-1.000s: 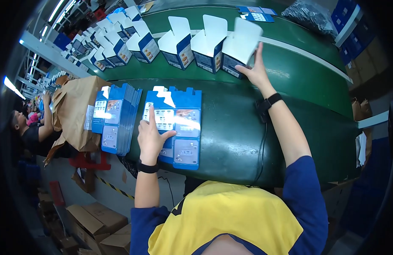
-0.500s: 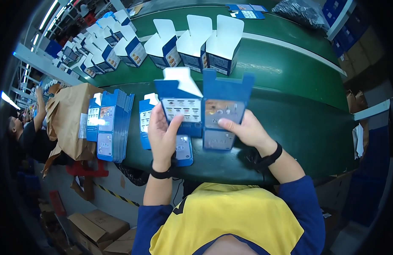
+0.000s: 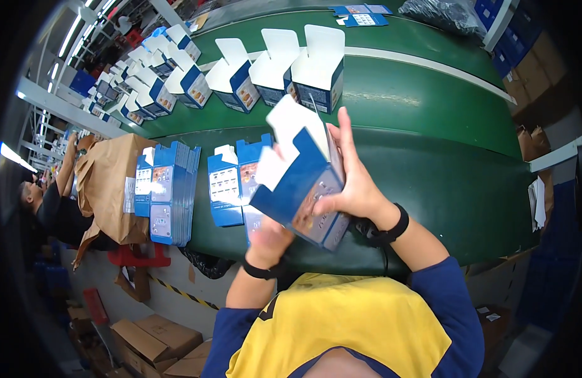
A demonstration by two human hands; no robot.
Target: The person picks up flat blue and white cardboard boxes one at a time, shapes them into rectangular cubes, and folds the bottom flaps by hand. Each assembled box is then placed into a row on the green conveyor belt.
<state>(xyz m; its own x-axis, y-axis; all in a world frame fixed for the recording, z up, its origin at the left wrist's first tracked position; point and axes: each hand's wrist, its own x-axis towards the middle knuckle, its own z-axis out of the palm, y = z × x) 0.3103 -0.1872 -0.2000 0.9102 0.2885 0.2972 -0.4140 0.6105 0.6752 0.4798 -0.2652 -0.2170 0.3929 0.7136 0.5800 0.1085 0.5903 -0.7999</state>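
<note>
A blue-and-white carton (image 3: 297,173) is opened out into a box shape, tilted over the near edge of the table, its white inner flaps showing at the top. My right hand (image 3: 361,192) grips its right side, thumb across the printed front and fingers behind. Low beside the carton's bottom end is my left hand (image 3: 269,242); motion smears its fingers and the carton partly covers them, so its grip does not show. Flat blue cartons (image 3: 225,189) lie on the table just left of the held one, partly hidden behind it.
A stack of flat cartons (image 3: 171,195) stands farther left, next to a brown paper bag (image 3: 111,189). Several erected cartons (image 3: 319,69) with raised white lids line the green conveyor (image 3: 423,101). A co-worker (image 3: 42,208) is at far left. Cardboard boxes (image 3: 155,337) sit below.
The flat carton held between both hands has been opened into a box and tilted. My left hand has dropped from its left panel to its bottom end. My right hand keeps its hold.
</note>
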